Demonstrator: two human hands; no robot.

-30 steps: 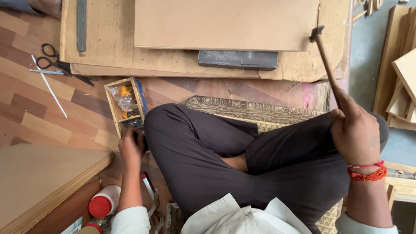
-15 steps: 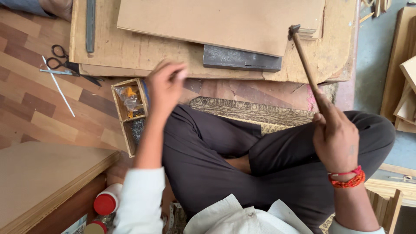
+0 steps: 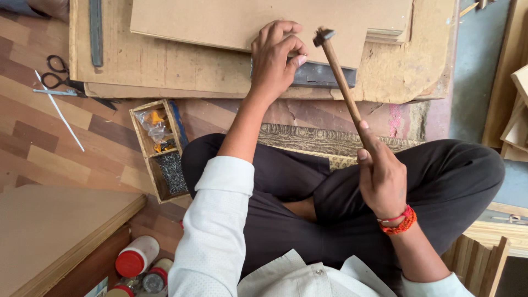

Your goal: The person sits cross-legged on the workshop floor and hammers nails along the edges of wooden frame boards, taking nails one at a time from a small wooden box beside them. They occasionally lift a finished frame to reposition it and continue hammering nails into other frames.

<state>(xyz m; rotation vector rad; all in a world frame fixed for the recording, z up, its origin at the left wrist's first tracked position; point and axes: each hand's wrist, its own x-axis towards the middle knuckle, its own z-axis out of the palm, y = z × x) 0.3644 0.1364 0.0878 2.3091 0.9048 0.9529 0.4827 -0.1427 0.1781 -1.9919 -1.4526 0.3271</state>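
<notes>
A: Why does the fibreboard sheet (image 3: 220,22) lie over that dark metal block (image 3: 322,76)?

B: Judging by it, the block backs the edge like an anvil. One sheet on top, one worn baseboard (image 3: 165,66) under it, one block.

A: And the hands?

B: The right hand (image 3: 382,179) grips one small hammer (image 3: 341,82) low on its wooden handle, head raised just over the edge. The left hand (image 3: 278,58) pinches its fingertips at that edge; whether a nail sits there, I cannot tell.

A: Smaller things?

B: One divided wooden tray (image 3: 144,151) within reach, two red-capped jars (image 3: 135,258), one pair of scissors (image 3: 55,74).
</notes>
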